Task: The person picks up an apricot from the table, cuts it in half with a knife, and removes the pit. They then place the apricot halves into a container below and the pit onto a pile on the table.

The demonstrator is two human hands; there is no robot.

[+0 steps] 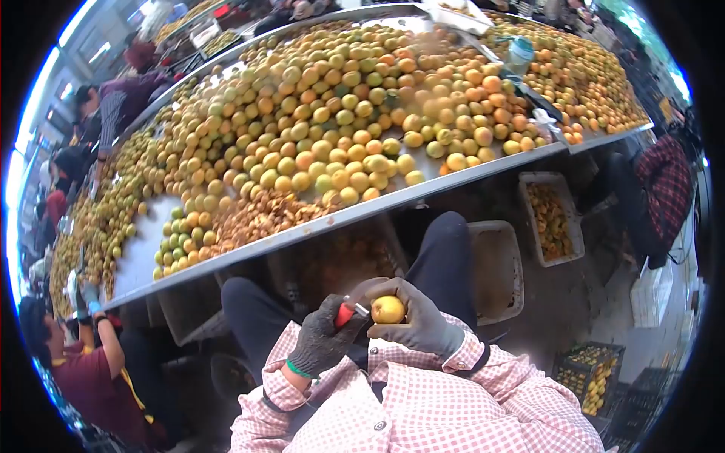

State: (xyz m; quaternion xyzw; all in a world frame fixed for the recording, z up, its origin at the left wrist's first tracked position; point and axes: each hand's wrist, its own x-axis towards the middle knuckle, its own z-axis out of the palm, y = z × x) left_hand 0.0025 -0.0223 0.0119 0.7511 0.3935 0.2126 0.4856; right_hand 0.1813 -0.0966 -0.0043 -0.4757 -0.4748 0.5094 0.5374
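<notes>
My left hand [326,336], in a dark glove, is closed around a small red-handled tool [344,314]. Its short metal end points right and meets the near side of a round yellow fruit [388,309]; the kind of blade is too small to tell. Gloved in grey, my right hand [427,317] grips that fruit between thumb and fingers. Both hands are close together above my lap. On the metal table [355,217] in front lies a big heap of similar yellow, orange and green fruit [317,143]. Brownish peelings or scraps [264,215] are piled near its front edge.
Below the table edge are a white crate of fruit pieces [550,219] and a pale tub [498,272]. A black crate with yellow fruit [589,374] stands at lower right. A blue-lidded bottle [519,57] is among the fruit. People sit on both sides, one in maroon [94,392].
</notes>
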